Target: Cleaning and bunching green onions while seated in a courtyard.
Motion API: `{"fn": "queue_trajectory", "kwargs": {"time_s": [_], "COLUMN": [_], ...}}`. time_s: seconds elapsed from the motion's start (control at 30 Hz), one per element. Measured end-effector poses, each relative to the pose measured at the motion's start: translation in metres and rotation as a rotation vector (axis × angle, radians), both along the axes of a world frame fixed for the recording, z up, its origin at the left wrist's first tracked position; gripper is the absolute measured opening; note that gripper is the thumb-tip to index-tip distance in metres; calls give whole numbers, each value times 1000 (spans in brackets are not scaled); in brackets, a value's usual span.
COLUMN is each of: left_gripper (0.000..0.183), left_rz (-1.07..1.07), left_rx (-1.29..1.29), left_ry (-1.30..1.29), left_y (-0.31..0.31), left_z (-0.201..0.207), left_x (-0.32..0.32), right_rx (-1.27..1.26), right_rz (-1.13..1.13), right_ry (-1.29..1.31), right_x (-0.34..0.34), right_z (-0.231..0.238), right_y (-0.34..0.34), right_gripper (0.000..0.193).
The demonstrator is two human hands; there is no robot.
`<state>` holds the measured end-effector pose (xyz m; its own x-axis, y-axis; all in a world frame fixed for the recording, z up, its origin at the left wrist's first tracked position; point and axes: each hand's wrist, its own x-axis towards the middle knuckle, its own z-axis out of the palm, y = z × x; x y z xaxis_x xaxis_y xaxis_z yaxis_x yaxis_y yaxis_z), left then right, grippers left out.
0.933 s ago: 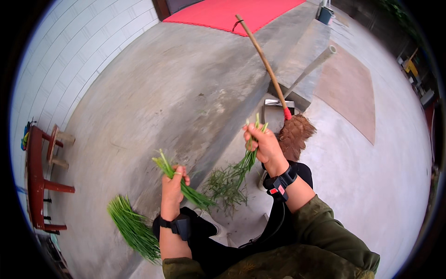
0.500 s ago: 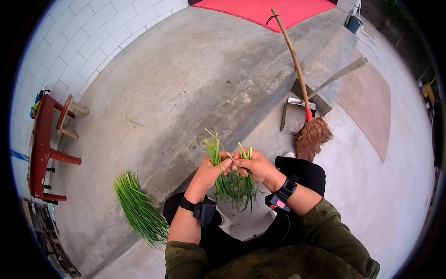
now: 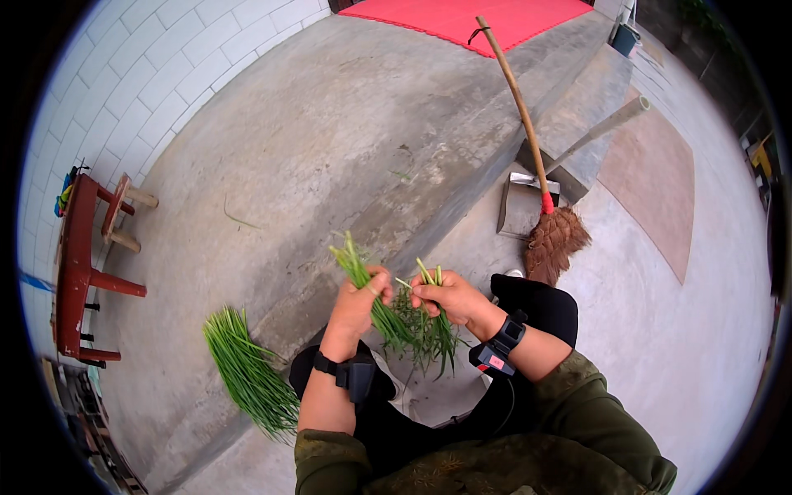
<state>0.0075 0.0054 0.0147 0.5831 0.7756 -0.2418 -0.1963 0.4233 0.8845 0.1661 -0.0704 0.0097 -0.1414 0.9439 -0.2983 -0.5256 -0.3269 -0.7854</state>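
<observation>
My left hand (image 3: 360, 304) is closed around a bunch of green chives (image 3: 353, 262), its pale cut ends pointing up and away from me. Just to its right, my right hand (image 3: 450, 297) pinches a smaller cluster of chives (image 3: 428, 274). One pale stalk end sticks out leftward from those fingertips. The leaves of both bunches hang below the hands, over loose green leaves (image 3: 425, 351) between my legs. A larger pile of chives (image 3: 247, 367) lies on the concrete step to my left. The two hands are a little apart.
At the left wall stand a dark red bench (image 3: 77, 264) and a small wooden stool (image 3: 115, 213). A long-handled broom (image 3: 558, 243) and a metal dustpan (image 3: 516, 206) rest by the step at right. A red mat (image 3: 470, 21) lies at the far end.
My hands were touching around a stalk and have separated. The left hand has moved left with its bunch, which tilts further left. The right hand has stayed nearly in place.
</observation>
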Motion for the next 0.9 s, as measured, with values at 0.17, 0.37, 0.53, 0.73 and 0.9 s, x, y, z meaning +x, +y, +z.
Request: {"fn": "queue_trajectory", "kwargs": {"time_s": [0.17, 0.37, 0.53, 0.73, 0.9], "left_gripper": [12, 16, 19, 19, 15], "left_rz": [45, -167, -126, -50, 96], "left_rx": [-27, 45, 12, -39, -4], "left_ry": [-19, 95, 42, 15, 25], "left_y": [1, -8, -7, -5, 8], "left_z": [3, -3, -4, -6, -3], "left_x": [1, 8, 7, 2, -8], "right_rx": [-30, -19, -27, -11, -23], "right_rz": [-22, 6, 13, 27, 36], "right_ry": [14, 42, 56, 35, 8], "right_x": [2, -5, -3, -5, -1], "right_z": [1, 2, 0, 2, 1], "right_y": [-1, -1, 0, 1, -4], "right_gripper": [8, 8, 8, 7, 8]}}
